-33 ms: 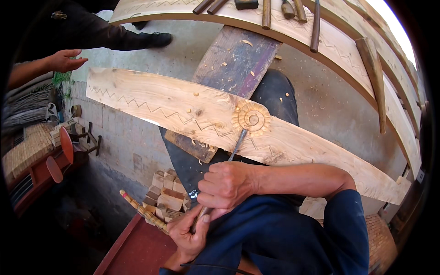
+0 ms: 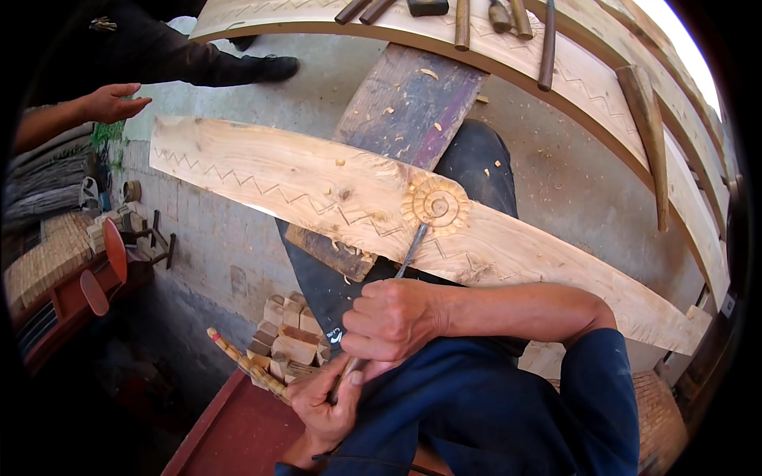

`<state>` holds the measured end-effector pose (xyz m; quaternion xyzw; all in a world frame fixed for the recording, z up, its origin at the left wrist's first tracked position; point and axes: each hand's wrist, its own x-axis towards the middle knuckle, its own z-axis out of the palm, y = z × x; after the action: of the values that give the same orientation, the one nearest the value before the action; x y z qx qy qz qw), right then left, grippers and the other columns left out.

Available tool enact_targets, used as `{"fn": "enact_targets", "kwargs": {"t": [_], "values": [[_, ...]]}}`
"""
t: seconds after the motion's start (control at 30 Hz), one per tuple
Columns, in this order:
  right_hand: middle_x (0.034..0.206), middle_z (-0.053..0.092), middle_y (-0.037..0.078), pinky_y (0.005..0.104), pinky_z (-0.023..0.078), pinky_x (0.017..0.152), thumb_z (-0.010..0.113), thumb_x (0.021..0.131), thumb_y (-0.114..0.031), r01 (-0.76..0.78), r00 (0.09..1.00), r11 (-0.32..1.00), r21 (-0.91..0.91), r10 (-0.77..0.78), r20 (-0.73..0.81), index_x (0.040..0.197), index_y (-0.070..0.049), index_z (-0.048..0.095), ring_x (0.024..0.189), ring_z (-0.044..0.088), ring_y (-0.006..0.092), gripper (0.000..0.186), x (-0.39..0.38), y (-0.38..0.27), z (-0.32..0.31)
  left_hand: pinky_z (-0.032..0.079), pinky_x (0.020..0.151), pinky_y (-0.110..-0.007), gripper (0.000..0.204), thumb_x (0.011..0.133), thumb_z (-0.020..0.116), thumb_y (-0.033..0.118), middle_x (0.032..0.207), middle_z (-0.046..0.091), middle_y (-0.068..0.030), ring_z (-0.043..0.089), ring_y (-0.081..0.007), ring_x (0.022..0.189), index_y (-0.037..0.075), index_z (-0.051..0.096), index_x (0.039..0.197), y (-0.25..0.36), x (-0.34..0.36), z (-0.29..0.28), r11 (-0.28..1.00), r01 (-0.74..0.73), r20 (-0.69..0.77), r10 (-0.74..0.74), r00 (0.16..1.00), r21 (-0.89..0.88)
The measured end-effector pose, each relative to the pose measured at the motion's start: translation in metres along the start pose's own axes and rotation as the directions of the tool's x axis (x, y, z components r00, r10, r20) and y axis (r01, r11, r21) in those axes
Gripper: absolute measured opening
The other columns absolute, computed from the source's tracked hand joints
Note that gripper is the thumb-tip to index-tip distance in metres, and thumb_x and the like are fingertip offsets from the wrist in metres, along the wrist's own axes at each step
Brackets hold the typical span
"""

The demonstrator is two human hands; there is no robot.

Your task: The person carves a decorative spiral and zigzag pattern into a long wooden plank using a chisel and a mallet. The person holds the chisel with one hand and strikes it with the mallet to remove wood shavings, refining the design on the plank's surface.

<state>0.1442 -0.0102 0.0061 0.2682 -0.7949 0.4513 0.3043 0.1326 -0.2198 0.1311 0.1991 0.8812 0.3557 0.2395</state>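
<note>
A long wooden carving gouge slants up from my hands, its metal tip against the lower rim of a carved flower rosette. My right hand is wrapped round the tool, nearer the blade. Lower down, my left hand grips the handle, with the thumb along it. The rosette sits on a long pale board with zigzag lines cut on either side. Part of the handle is hidden inside my fists.
Under the board is a worn plank with wood chips. Several tools, a dark block and a wooden mallet lie on another curved board. At left, another person's hand is held out. Cut wood blocks are piled lower left.
</note>
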Motion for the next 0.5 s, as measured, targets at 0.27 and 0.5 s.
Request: {"fn": "enact_targets", "kwargs": {"t": [0.27,0.5], "values": [[0.076,0.052,0.003,0.0349,0.047,0.057,0.077,0.089,-0.058,-0.065,0.995,0.998,-0.002,0.065,0.071,0.087,-0.009,0.061,0.064,0.060,0.0194,0.052,-0.001,0.000,0.002,0.056,0.060,-0.033,0.029,0.084,0.085,0.010,0.074,0.076,-0.0191,0.076,-0.0250,0.061,-0.006,0.084,0.108,-0.002,0.020,-0.013,0.996,-0.065,0.046,0.063,0.997,0.059],[0.071,0.044,0.000,0.0312,0.039,0.052,0.074,0.095,-0.055,-0.068,0.998,0.996,-0.060,0.069,0.008,0.073,-0.015,0.047,0.056,0.051,0.0144,0.053,0.001,0.002,0.009,0.049,0.060,-0.028,0.027,0.090,0.078,0.011,0.068,0.071,-0.0109,0.067,-0.0142,0.058,-0.008,0.082,0.109,-0.018,0.022,-0.013,0.996,-0.083,0.067,0.080,0.995,0.030]]}}
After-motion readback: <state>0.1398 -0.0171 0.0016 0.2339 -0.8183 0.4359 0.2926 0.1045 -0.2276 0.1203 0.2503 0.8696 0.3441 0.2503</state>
